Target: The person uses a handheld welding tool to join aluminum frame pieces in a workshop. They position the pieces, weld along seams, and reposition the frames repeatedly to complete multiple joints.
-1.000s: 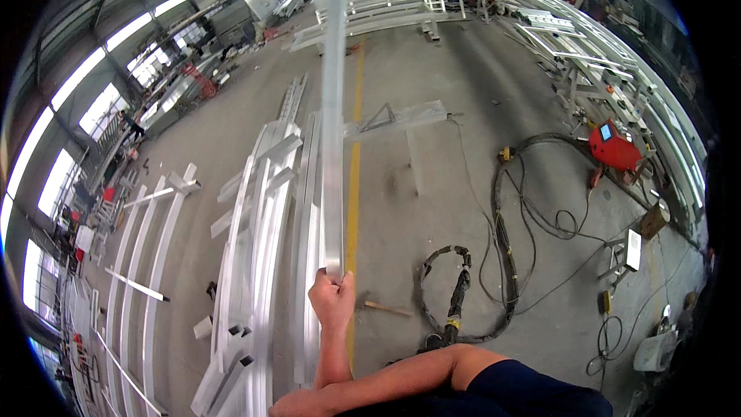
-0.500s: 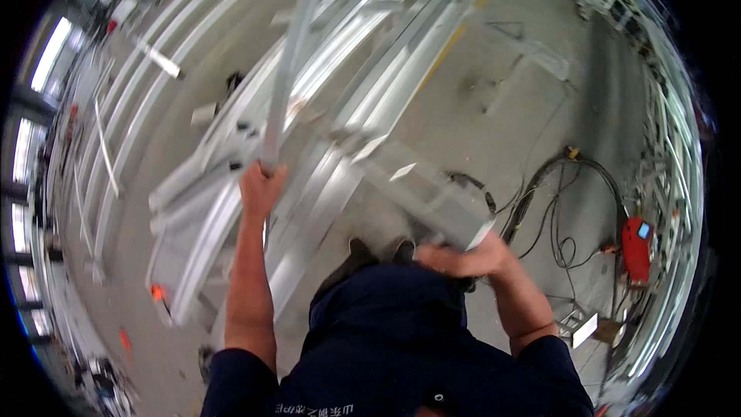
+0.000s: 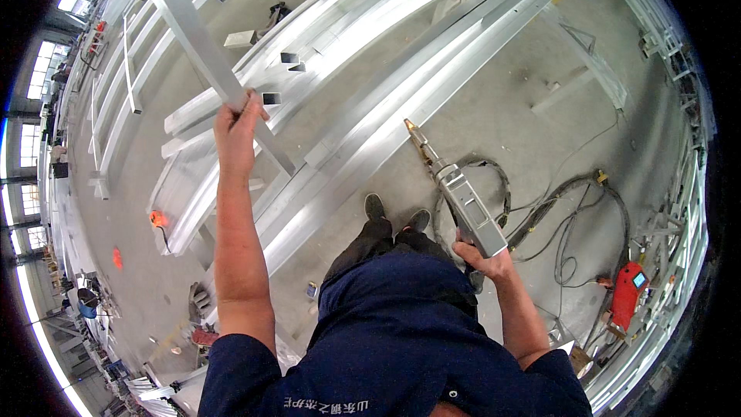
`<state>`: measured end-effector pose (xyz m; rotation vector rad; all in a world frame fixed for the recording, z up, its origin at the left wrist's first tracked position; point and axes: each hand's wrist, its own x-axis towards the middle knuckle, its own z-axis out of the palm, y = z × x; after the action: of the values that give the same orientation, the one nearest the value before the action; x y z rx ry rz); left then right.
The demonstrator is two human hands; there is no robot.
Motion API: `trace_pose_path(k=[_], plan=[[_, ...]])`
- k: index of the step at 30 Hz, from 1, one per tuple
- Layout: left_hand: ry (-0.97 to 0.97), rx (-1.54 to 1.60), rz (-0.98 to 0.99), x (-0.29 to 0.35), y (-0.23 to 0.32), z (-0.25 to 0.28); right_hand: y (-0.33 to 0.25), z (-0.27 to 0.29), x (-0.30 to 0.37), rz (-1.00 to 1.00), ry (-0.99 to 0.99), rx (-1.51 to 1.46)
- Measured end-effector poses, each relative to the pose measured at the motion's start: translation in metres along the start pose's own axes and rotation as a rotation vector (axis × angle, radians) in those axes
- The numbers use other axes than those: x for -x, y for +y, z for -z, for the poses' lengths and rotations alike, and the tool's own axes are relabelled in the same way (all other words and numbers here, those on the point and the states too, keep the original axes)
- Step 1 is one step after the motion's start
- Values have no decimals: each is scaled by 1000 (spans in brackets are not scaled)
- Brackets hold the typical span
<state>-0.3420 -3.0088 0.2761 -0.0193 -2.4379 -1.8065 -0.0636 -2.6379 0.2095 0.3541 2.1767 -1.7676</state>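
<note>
My left hand [image 3: 236, 133] is closed round a long silver metal bar [image 3: 181, 27], near its lower part. The bar slants from the upper left down to the long metal profiles. In my right hand [image 3: 491, 261] is a grey welding gun [image 3: 469, 205] with a brass-coloured tip. The tip points up and left, over or close to the edge of the nearest long metal profile [image 3: 370, 139]; contact cannot be made out. Open square tube ends [image 3: 272, 99] show just right of my left hand.
Thick black cables [image 3: 532, 220] loop over the floor to my right, beside a red device [image 3: 628, 296] with a small screen. An orange tape measure [image 3: 158, 219] lies at the left end of the profiles. More long bars [image 3: 147, 100] lie at the far left, and metal racking lines the right.
The bar in my left hand has swung from near upright to leaning left, and that hand moved up and left. The welding gun, blurred before, now points more steeply away from me.
</note>
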Motion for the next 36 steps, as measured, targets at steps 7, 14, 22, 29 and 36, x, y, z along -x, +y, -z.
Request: trace_pose_path(k=[7, 14, 22, 29, 36], plan=[[265, 144, -172, -19, -11, -17, -16, -7, -4, -84, -45, 70], [90, 222, -120, -31, -51, -26, -30, -34, -3, -99, -35, 153], [-149, 371, -242, -34, -72, -6, -59, -65, -11, -157, 35, 196], [-188, 577, -191, -21, -73, 34, -72, -82, -19, -229, 94, 284], [-23, 725, -271, -6, -76, 52, -108, -86, -42, -195, 4, 231]])
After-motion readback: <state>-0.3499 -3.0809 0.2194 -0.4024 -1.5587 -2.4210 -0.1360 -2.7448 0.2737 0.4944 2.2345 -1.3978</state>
